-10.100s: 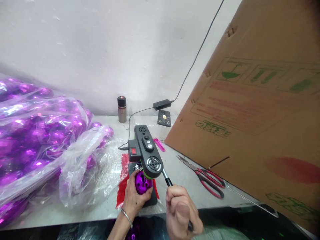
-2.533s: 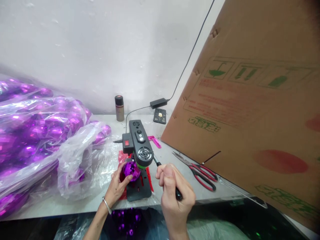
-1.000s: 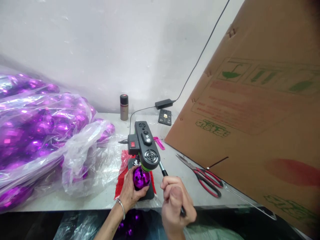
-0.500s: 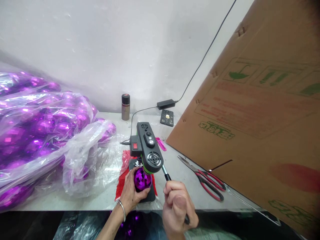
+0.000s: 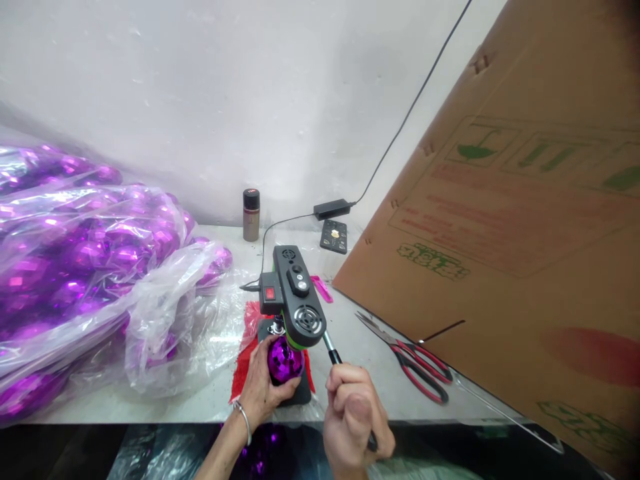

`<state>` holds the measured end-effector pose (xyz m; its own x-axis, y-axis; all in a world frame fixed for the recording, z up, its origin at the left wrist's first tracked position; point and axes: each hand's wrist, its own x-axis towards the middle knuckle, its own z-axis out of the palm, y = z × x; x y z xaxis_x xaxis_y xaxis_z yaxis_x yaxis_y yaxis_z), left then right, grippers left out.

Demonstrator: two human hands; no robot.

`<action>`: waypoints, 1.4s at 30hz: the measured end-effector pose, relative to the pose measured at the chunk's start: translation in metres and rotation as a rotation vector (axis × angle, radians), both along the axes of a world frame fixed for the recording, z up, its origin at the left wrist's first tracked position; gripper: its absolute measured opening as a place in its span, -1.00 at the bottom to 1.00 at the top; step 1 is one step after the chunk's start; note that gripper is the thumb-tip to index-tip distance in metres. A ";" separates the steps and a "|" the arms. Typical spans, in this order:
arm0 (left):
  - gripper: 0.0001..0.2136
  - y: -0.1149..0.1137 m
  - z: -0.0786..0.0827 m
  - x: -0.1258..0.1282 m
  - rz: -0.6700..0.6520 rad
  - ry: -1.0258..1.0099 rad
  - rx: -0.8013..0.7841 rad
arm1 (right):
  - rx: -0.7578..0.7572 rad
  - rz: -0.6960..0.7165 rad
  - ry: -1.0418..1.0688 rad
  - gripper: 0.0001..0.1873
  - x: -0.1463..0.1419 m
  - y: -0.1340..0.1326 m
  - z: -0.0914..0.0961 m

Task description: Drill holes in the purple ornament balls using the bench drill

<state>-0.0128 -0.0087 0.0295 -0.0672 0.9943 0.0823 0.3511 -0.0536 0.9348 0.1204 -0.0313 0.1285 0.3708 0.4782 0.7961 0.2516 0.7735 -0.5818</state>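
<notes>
My left hand (image 5: pixel 264 380) is closed around a shiny purple bauble (image 5: pixel 286 360), keeping it under the front end of a black press-like machine (image 5: pixel 295 290) with a red switch and round vents. Fingers lie on the bauble's left side and the thumb across its near side. My right hand (image 5: pixel 356 413) is wrapped round the black grip of the machine's lever (image 5: pixel 334 353), to the right of the bauble. Below the bauble are the machine's black base (image 5: pixel 300 395) and a red cloth (image 5: pixel 243 367). The machine's head hides the bauble's far top.
Plastic bags full of purple baubles (image 5: pixel 90 253) fill the left side. A large cardboard box (image 5: pixel 490 267) leans at the right, with red-handled scissors (image 5: pixel 420 370) beside it. Behind stand a dark-capped bottle (image 5: pixel 251 217), a power adapter (image 5: pixel 332 209) and a black patterned card-like item (image 5: pixel 333 237).
My right hand has shifted very slightly left with the lever. The left hand and the bauble stay in place.
</notes>
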 end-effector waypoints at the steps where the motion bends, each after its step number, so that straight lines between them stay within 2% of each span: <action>1: -0.26 0.000 0.000 0.000 0.002 -0.002 0.000 | 0.000 0.001 -0.002 -0.59 0.000 0.000 0.000; 8: -0.26 0.001 0.002 0.000 -0.015 0.002 0.010 | 0.003 0.000 -0.006 -0.57 -0.001 0.002 -0.003; 15: -0.25 0.002 -0.004 0.002 0.000 -0.008 0.018 | 0.028 -0.046 0.009 -0.52 -0.006 0.004 0.003; 25: -0.23 0.004 0.005 -0.007 -0.057 0.077 0.032 | 0.031 -0.093 0.030 -0.53 -0.007 0.006 -0.001; 35: -0.21 0.006 0.008 -0.008 -0.110 0.058 0.004 | 0.039 -0.115 0.024 -0.48 -0.013 0.004 -0.018; 38: -0.20 0.006 0.007 -0.008 -0.101 0.053 0.008 | 0.024 -0.117 0.017 -0.48 -0.010 0.004 -0.007; 42: -0.19 0.007 0.006 -0.008 -0.084 0.040 0.022 | -0.043 -0.109 0.008 -0.46 -0.007 0.004 0.029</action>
